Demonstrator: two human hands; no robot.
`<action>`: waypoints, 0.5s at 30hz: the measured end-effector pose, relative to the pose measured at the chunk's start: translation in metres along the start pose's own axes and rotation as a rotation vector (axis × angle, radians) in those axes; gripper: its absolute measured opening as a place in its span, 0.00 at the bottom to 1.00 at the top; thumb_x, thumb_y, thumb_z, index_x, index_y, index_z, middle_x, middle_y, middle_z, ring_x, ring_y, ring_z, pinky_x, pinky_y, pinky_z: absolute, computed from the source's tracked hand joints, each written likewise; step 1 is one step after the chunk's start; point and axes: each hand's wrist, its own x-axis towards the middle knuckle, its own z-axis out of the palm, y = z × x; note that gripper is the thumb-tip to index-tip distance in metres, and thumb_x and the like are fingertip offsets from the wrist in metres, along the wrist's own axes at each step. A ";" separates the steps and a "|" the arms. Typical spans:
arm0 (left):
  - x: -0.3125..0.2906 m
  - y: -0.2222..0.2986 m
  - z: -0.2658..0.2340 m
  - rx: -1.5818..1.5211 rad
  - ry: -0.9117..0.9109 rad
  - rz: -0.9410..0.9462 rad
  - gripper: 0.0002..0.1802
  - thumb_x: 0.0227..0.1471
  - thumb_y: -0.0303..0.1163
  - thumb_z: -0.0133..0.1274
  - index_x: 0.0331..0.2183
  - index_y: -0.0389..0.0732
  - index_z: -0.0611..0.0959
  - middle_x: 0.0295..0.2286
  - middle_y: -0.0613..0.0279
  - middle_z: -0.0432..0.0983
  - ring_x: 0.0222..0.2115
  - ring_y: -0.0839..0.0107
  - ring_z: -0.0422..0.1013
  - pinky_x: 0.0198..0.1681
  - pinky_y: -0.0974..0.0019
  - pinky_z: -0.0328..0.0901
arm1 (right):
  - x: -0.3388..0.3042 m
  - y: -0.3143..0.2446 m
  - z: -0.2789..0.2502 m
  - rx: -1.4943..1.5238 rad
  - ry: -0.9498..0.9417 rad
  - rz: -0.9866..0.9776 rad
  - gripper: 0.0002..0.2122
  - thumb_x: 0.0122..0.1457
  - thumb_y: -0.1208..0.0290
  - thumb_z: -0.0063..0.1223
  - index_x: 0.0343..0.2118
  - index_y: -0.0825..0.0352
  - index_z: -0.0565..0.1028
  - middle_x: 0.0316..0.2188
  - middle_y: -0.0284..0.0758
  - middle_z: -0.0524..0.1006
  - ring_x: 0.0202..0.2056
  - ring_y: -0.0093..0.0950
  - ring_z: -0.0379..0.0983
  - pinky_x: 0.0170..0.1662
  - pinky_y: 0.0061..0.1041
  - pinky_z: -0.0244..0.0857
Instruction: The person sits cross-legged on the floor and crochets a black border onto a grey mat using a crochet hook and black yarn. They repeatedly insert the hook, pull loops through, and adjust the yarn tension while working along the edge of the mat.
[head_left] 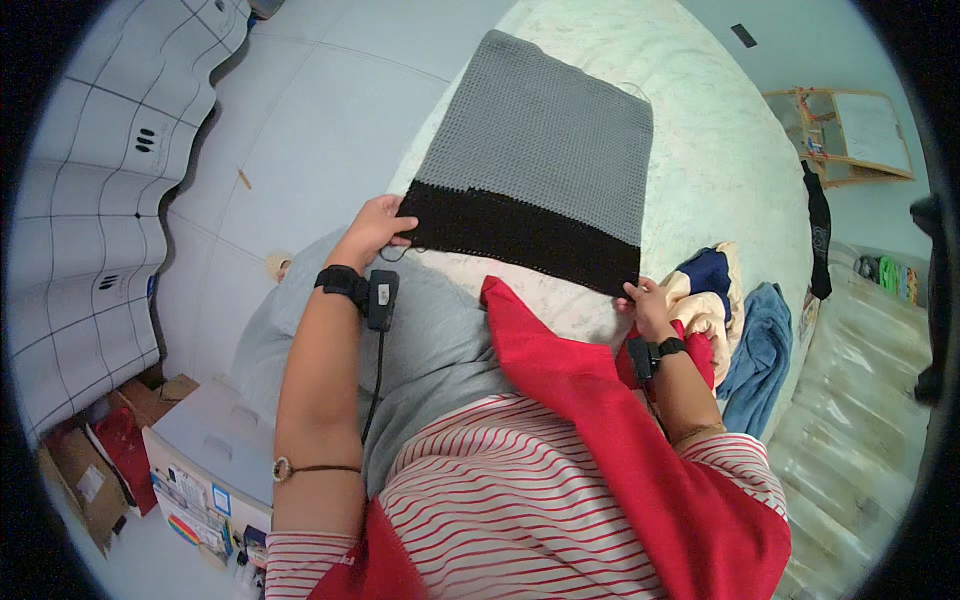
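A rectangular crocheted piece (pixel 555 125), grey with a wide black band along its near edge, lies spread flat on the pale bed (pixel 690 90). My left hand (pixel 378 228) pinches the near left corner of the black band, thumb on top. At the near right corner, my right hand (pixel 648 306) grips the black edge between thumb and fingers. A short loose strand of dark yarn hangs by the left corner. Both wrists wear black straps with small devices, and a cable runs down from the left one.
Right of my right hand lie cream and navy cloth (pixel 712 285) and a crumpled blue garment (pixel 757 350). Red fabric (pixel 560 370) drapes over my striped shirt. A white cabinet (pixel 215 440) stands at lower left, a wavy checked curtain (pixel 120 170) at far left, a wooden rack (pixel 840 135) at right.
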 end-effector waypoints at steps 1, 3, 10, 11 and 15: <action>-0.004 0.001 -0.001 -0.017 0.038 0.026 0.15 0.50 0.23 0.53 0.42 0.31 0.74 0.32 0.59 0.76 0.30 0.72 0.74 0.29 0.71 0.72 | 0.000 0.002 -0.001 -0.066 0.016 -0.003 0.09 0.56 0.77 0.54 0.38 0.68 0.68 0.28 0.35 0.73 0.22 0.25 0.72 0.25 0.24 0.70; -0.011 0.003 -0.002 0.015 0.074 -0.011 0.16 0.50 0.23 0.52 0.43 0.31 0.73 0.33 0.59 0.76 0.29 0.71 0.74 0.29 0.71 0.72 | 0.001 0.003 0.002 -0.318 0.168 -0.181 0.12 0.54 0.77 0.56 0.41 0.68 0.69 0.28 0.34 0.73 0.25 0.25 0.72 0.30 0.22 0.69; -0.021 0.000 -0.008 0.069 0.037 0.010 0.18 0.51 0.34 0.54 0.41 0.33 0.75 0.30 0.61 0.76 0.28 0.76 0.73 0.31 0.76 0.69 | -0.020 -0.049 0.108 -0.674 -0.050 -0.794 0.13 0.50 0.73 0.61 0.39 0.68 0.75 0.36 0.38 0.76 0.36 0.30 0.73 0.42 0.27 0.66; -0.018 0.002 -0.008 0.113 0.039 0.030 0.17 0.51 0.35 0.54 0.40 0.33 0.76 0.30 0.62 0.76 0.28 0.77 0.72 0.31 0.76 0.68 | -0.028 -0.054 0.137 -0.673 -0.139 -0.837 0.13 0.49 0.72 0.61 0.38 0.67 0.75 0.36 0.39 0.76 0.37 0.31 0.72 0.43 0.28 0.66; -0.015 0.007 0.001 0.114 0.078 0.062 0.17 0.52 0.37 0.53 0.41 0.35 0.78 0.33 0.65 0.76 0.29 0.79 0.71 0.32 0.76 0.66 | -0.052 -0.069 0.244 -0.824 -0.474 -1.272 0.20 0.44 0.68 0.65 0.41 0.67 0.73 0.39 0.42 0.74 0.43 0.38 0.69 0.49 0.34 0.62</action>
